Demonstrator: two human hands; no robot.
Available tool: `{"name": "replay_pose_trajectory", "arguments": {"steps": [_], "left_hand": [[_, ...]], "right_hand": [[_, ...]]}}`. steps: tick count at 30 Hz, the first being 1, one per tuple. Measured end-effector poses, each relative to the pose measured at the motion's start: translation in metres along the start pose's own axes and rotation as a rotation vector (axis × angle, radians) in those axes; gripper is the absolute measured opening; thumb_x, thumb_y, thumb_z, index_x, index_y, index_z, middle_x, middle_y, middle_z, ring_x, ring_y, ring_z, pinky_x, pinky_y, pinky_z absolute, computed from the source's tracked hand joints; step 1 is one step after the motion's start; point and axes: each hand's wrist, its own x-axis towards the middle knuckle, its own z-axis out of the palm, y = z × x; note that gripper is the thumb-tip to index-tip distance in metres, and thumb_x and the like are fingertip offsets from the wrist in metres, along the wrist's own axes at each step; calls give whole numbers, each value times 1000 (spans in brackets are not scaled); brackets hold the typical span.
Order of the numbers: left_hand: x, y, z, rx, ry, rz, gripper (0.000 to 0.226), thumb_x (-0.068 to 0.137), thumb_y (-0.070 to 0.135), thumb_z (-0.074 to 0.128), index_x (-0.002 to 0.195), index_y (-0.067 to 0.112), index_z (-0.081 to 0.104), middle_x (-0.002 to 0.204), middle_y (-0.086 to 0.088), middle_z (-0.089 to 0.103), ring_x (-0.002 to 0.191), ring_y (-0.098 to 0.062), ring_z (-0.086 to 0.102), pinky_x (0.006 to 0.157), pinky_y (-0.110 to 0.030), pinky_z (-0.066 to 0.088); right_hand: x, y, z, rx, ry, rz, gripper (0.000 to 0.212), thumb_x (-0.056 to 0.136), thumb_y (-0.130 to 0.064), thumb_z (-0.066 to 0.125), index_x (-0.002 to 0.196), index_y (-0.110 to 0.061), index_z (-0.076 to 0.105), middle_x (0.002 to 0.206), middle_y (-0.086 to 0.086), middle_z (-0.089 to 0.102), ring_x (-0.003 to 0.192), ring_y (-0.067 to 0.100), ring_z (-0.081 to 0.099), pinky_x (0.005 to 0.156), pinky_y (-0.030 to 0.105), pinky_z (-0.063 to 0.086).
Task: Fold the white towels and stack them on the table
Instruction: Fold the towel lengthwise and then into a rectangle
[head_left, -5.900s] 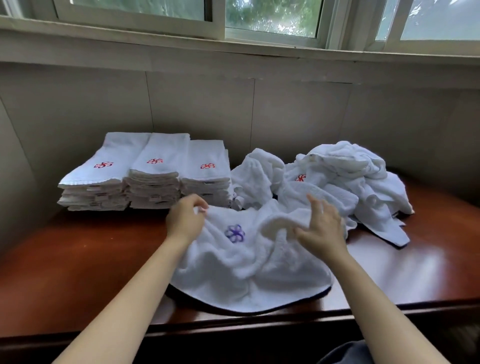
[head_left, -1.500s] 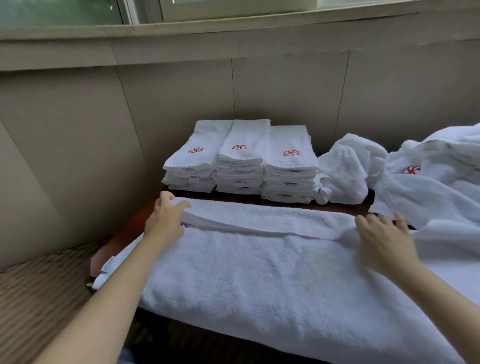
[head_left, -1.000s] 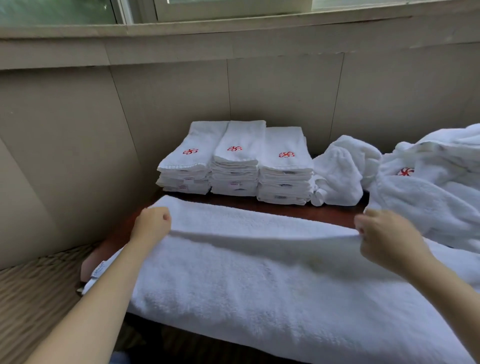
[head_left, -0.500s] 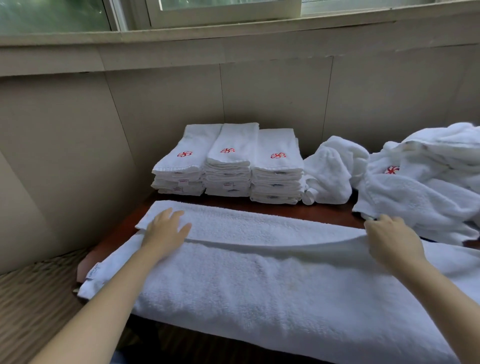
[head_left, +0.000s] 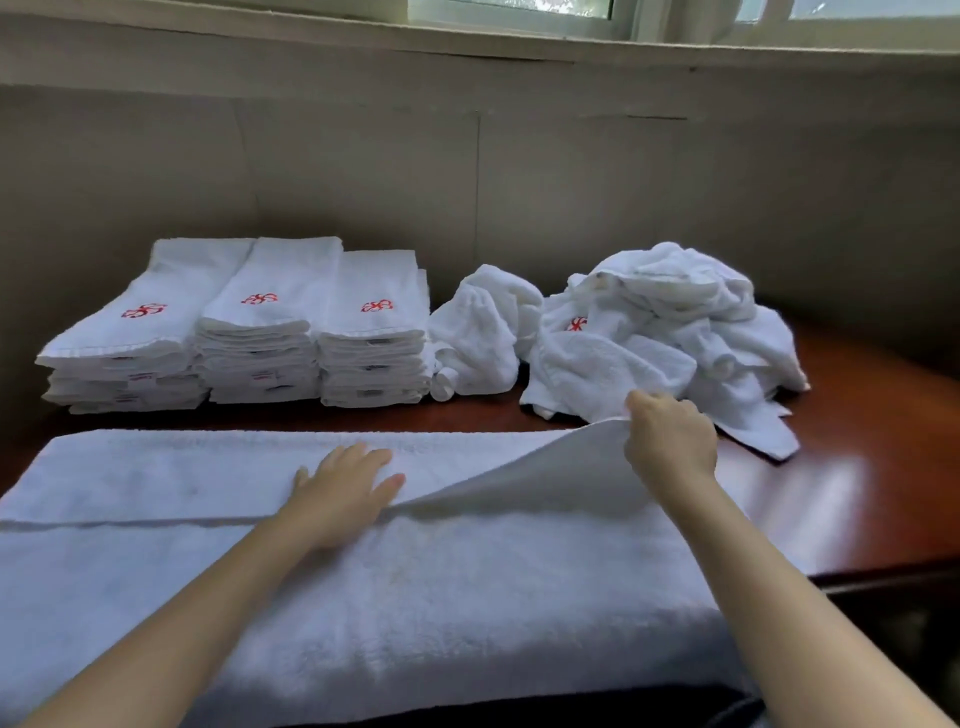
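**Large white towel, part-folded, both hands on it**

- right hand (head_left: 670, 441): fingers curled, pinching the far right corner of the spread towel (head_left: 467, 597). The corner is held raised off the layer beneath, so the flap slopes up toward the hand.
- left hand (head_left: 343, 493): flat, with fingers straight and slightly apart. It presses the folded-over flap down near the middle of the spread towel.
- spread towel: white terry, lying lengthwise over the near part of the table (head_left: 857, 467). Its far long edge is folded back toward the person.
- folded stacks (head_left: 260, 332): three, side by side, beyond the left half of the spread towel and apart from it. Each top towel carries a red emblem.
- crumpled towel (head_left: 483, 332): beyond the middle of the spread towel, touching the rightmost stack.
- loose heap (head_left: 675, 322): unfolded white towels beyond the right end of the spread towel, just behind the right hand. One red emblem shows.
- table: polished reddish-brown wood, bare to the right of the spread towel.
- wall (head_left: 519, 182): grey panels behind the stacks and the heap, on the far side from the spread towel.
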Motion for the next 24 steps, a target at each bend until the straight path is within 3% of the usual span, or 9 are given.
{"name": "replay_pose_trajectory", "arguments": {"steps": [3,7,10,13,19,22,24], "left_hand": [[11,20,18,44,38,-25,55,99,54,16,150,36,11,161,4,-5,148,-19,-3,113,-58,2],[19,22,24,37,74,-27,55,97,56,15,150,38,11,161,5,-4,147,-18,-2,114,-58,3],[19,23,24,41,82,-25,56,97,57,15,150,39,11,161,5,-4,148,-18,-2,114,-57,2],[16,24,24,59,62,-12,58,96,59,14,150,39,8,161,5,-7,148,-18,-5,115,-57,1],[3,24,24,93,-2,63,71,88,71,14,150,40,-3,159,4,-16,147,-17,-13,114,-56,-4],[-3,24,26,113,-9,105,77,82,76,10,149,42,-6,159,4,-18,146,-17,-15,114,-55,-5],[-6,22,26,119,-15,124,78,81,76,10,149,43,-8,159,4,-18,146,-17,-15,115,-54,-5]], "right_hand": [[3,35,2,-1,91,74,26,82,-1,48,104,-11,60,101,11,60,93,33,55,72,33,34],[0,61,10,27,118,174,19,79,-4,54,97,-4,60,103,18,56,99,36,51,76,36,33],[-3,72,16,-118,-262,269,32,90,-13,47,121,-14,54,127,12,48,119,33,44,95,36,35],[-5,78,14,-116,-500,357,39,92,-13,42,130,-16,48,136,10,44,124,30,42,96,36,34],[-9,74,2,-214,-422,273,33,90,-15,44,122,-20,54,129,6,48,121,28,43,97,35,33],[-7,55,6,-115,-218,62,33,88,-11,42,119,-14,55,125,11,49,114,32,47,93,39,36],[-7,38,17,67,-150,-95,36,93,-18,43,128,-15,47,134,13,43,121,33,41,97,41,36]]}}
